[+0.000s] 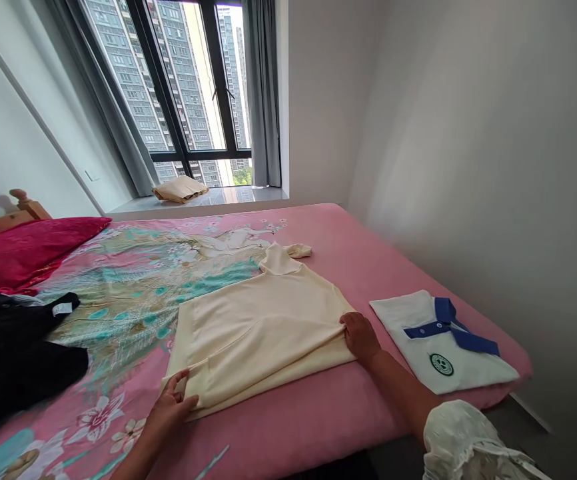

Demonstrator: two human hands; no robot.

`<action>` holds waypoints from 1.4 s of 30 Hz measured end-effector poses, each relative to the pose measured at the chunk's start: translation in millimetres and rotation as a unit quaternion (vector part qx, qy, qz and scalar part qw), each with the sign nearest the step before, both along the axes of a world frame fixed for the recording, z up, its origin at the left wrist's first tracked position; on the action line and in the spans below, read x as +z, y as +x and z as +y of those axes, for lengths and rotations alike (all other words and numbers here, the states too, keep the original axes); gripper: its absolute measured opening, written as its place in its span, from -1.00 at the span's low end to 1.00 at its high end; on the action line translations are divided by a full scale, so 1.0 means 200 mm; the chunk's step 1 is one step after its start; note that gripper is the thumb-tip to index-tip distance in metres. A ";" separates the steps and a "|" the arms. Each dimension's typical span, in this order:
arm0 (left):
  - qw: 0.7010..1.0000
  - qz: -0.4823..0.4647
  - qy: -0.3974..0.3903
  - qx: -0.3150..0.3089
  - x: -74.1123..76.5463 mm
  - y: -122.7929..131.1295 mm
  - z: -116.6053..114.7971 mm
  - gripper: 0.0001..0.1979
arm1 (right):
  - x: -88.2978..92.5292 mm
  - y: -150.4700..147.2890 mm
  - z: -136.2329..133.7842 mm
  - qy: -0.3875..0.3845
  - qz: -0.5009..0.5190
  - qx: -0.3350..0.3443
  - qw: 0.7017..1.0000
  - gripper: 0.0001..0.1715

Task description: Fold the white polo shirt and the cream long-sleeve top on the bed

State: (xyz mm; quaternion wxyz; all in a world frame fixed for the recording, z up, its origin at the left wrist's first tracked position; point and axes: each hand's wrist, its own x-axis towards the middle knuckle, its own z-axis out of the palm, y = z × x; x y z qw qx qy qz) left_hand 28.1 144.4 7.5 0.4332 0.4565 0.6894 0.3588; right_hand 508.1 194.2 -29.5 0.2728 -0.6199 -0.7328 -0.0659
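Observation:
A cream high-necked shirt [268, 320] lies spread on the bed, its collar facing the far side and one short sleeve sticking out beyond the collar. My left hand [171, 400] holds the near left corner of the shirt, thumb on top of the cloth. At the right edge, my right hand [361, 335] grips the fabric with its fingers curled. Between the two hands the near edge is slightly lifted, so a lower layer shows beneath it. Just right of my right hand is a folded white polo shirt [418, 360] with a blue collar and a round badge.
Black clothing [13, 360] lies on the left of the pink bed [338, 247], below a red pillow [38, 250]. A folded beige cloth [181, 189] sits on the windowsill [238, 195]. A wall [468, 167] runs along the right side.

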 end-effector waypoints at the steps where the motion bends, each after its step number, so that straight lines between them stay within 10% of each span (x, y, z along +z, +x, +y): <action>1: 1.000 0.004 0.001 -0.007 -0.01 0.00 0.00 -0.21 | 0.01 -0.01 0.00 0.012 -0.002 0.015 1.000 -0.74; 13: 0.994 0.090 0.036 -0.042 0.02 -0.14 0.00 -0.42 | 0.10 -0.01 -0.18 0.069 -0.017 0.158 0.985 -0.82; 33: 0.967 0.253 0.014 0.006 0.00 -0.14 0.12 -0.60 | 0.09 -0.11 -0.29 0.037 -0.008 0.173 0.984 -0.78; 42: 0.920 0.356 0.164 -0.026 0.05 0.00 0.04 -0.57 | 0.28 -0.45 -0.23 0.032 0.073 0.181 0.980 -0.72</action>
